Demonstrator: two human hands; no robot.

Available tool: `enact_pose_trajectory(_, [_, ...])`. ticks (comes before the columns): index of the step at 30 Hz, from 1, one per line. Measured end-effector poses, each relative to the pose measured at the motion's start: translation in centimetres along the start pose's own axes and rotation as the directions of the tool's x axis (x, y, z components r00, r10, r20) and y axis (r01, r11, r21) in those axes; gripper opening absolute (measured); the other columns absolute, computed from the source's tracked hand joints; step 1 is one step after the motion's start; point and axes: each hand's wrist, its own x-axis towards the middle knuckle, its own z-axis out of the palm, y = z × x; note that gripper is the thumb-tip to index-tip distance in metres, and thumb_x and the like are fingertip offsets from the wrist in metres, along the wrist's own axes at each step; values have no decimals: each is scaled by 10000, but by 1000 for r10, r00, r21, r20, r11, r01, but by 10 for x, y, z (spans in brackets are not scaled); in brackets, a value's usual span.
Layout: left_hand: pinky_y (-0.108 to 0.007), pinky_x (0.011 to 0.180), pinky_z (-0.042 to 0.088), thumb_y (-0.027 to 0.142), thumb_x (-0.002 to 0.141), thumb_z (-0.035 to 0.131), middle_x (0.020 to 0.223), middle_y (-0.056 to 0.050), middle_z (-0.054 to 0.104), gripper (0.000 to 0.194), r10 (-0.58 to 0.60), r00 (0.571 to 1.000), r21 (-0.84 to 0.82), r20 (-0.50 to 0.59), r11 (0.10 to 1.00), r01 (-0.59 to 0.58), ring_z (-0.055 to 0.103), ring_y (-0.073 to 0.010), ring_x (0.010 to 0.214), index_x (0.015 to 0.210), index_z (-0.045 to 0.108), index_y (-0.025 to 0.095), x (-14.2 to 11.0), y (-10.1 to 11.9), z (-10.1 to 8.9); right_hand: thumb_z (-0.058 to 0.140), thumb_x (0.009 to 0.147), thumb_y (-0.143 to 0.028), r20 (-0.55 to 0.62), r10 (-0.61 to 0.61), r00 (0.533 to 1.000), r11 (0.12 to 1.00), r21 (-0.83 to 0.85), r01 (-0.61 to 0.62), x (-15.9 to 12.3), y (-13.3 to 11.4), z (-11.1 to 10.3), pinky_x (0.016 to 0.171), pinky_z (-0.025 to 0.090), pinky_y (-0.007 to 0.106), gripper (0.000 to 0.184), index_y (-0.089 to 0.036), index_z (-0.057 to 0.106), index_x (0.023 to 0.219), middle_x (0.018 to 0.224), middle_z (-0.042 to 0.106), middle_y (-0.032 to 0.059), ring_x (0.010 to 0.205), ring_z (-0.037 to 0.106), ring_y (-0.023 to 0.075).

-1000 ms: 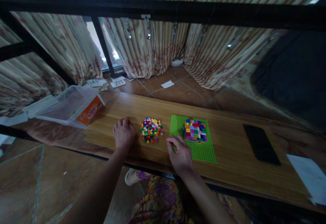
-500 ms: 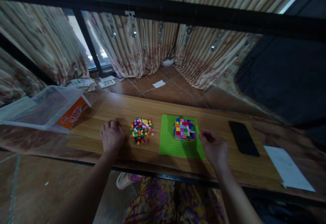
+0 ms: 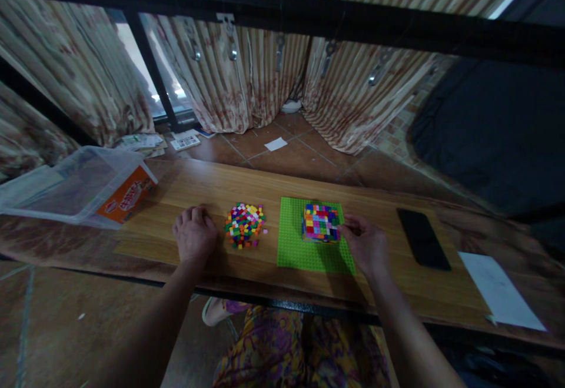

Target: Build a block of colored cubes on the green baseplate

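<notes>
A block of small multicoloured building bricks (image 3: 318, 223) stands on a green studded baseplate (image 3: 291, 258). At the block's right edge is my right hand (image 3: 366, 244), thumb and finger pinched together; whatever is between the fingertips is too small to make out. My left hand (image 3: 195, 233) rests palm down on the wooden board, its fingers slightly bent and holding nothing visible. Just right of it lies a loose pile of small coloured bricks (image 3: 244, 223), with a few strays around its edge.
A clear plastic box (image 3: 88, 167) with an orange label stands at the left end of the wooden board (image 3: 247, 270). On the right lie a black phone (image 3: 422, 239) and a white sheet of paper (image 3: 501, 291). A dark metal bar (image 3: 282, 8) crosses above, before striped curtains.
My right hand has shifted slightly left, so its pinched fingertips are now at the block's right edge. My left hand and the loose pile have stayed in place.
</notes>
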Motion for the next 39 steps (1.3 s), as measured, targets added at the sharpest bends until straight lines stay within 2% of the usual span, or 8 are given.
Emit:
enact_pose_trajectory(8, [-412,899,388,262,874,392,1108,-122,609,315,8,1000,10,-20,1000,-8,511,-289,1044,1069,619,166,0,0,1,695,678,-447,-8,34,999,994,108,-33,-1,3,6,656,537,343,388,-145,692,921,750,729,83,688,685,223])
enact_pose_trajectory(18, [-419,893,392,260,873,396,1084,-125,612,302,10,1000,7,-29,1000,-10,519,-287,1035,1051,622,167,0,-1,3,624,757,-442,-48,-56,997,995,-80,52,-8,0,7,674,518,355,356,-162,701,961,762,741,87,683,690,237])
enact_pose_trajectory(25, [-417,886,394,262,869,401,1089,-126,611,296,17,1000,22,-25,1000,-16,519,-291,1029,1044,619,163,0,-1,2,588,803,-519,-101,-119,988,992,-52,114,-23,7,12,730,533,365,426,-153,674,1004,894,737,115,781,698,238])
enact_pose_trajectory(29, [-417,884,392,259,869,405,1099,-130,605,295,11,1000,16,-26,1000,-11,512,-294,1040,1049,619,165,0,-1,3,542,858,-479,-150,-156,976,987,-72,147,-38,11,5,722,531,357,397,-140,659,1030,920,728,129,789,690,233])
enact_pose_trajectory(32, [-421,879,391,251,869,407,1093,-135,604,293,-1,1000,13,-15,1000,1,511,-294,1038,1053,620,168,-1,0,2,533,885,-425,-173,-215,961,976,-66,207,-49,1,2,753,527,357,325,-155,658,1015,926,717,109,809,678,218])
enact_pose_trajectory(35, [-418,883,390,247,874,406,1082,-130,607,287,-5,1000,13,-10,1000,5,517,-287,1029,1048,623,172,-1,1,1,530,902,-354,-100,-330,939,944,-19,330,-57,-25,9,807,516,346,235,-187,666,997,969,710,80,874,667,198])
enact_pose_trajectory(39, [-407,904,384,242,880,403,1081,-119,610,288,3,1000,18,-25,1000,-3,520,-274,1028,1057,619,172,-2,-1,3,478,917,-242,129,-448,884,894,62,444,-56,-63,38,807,504,309,210,-209,673,988,959,706,56,879,660,176])
